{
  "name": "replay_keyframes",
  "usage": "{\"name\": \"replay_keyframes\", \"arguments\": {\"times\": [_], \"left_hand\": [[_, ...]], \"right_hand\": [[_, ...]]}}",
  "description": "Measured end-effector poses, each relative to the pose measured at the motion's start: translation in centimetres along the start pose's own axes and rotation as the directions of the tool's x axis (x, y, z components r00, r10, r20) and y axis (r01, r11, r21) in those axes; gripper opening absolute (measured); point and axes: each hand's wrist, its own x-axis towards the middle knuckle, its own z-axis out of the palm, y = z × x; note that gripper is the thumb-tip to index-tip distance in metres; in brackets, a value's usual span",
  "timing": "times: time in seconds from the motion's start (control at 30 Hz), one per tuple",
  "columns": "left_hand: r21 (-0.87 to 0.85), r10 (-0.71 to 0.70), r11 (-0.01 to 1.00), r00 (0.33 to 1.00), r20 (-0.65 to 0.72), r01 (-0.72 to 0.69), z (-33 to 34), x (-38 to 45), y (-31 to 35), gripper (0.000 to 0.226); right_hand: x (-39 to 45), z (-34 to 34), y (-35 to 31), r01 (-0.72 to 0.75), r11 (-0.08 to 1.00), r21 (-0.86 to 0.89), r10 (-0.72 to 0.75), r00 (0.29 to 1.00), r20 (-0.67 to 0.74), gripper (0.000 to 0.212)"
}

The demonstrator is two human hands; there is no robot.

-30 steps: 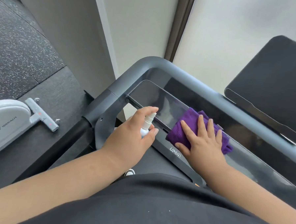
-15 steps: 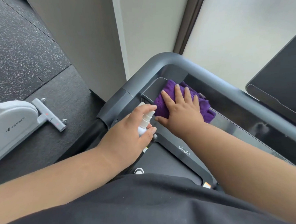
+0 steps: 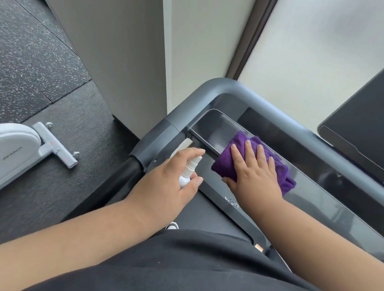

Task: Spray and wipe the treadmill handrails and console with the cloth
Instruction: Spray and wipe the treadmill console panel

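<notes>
The treadmill's glossy black console (image 3: 214,128) runs from centre to lower right, framed by a grey handrail (image 3: 214,86) that bends at the top left corner. A folded purple cloth (image 3: 227,162) lies on the console a little right of its left end. My right hand (image 3: 254,173) presses flat on the cloth with straight, spread fingers. My left hand (image 3: 169,184) grips a small white spray bottle (image 3: 189,169) just left of the cloth, index finger over its nozzle.
A dark tablet-like screen (image 3: 365,123) stands at the far right behind the rail. A white exercise machine (image 3: 10,156) with a grey foot bar sits on the black rubber floor at left. A wall corner and window frame rise behind the treadmill.
My right hand first slid the cloth left to the console's corner, then back to the right. My left hand kept holding the spray bottle in about the same place.
</notes>
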Motion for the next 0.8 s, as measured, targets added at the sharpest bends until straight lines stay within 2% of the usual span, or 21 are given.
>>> {"name": "replay_keyframes", "arguments": {"times": [0.33, 0.47, 0.67, 0.8], "left_hand": [[0.021, 0.004, 1.0, 1.0, 0.001, -0.004, -0.5, -0.6, -0.5, 0.053], [0.013, 0.006, 1.0, 1.0, 0.023, -0.006, -0.5, -0.3, -0.2, 0.049], [-0.005, -0.004, 1.0, 1.0, -0.003, 0.004, -0.6, -0.2, -1.0, 0.049], [0.006, -0.019, 1.0, 1.0, -0.018, 0.019, -0.9, 0.0, -1.6, 0.051]], "right_hand": [[8.5, -2.3, -6.1, 0.119, 0.991, 0.066, -0.124, 0.99, 0.07, 0.092], [6.6, -2.6, -4.5, 0.146, 0.982, 0.121, -0.154, 0.986, 0.062, 0.087], [0.7, -0.7, -1.6, 0.08, 0.996, 0.049, -0.081, 0.996, 0.027, 0.084], [2.2, -0.8, -2.6, 0.069, 0.998, 0.002, -0.069, 0.997, 0.038, 0.08]]}}
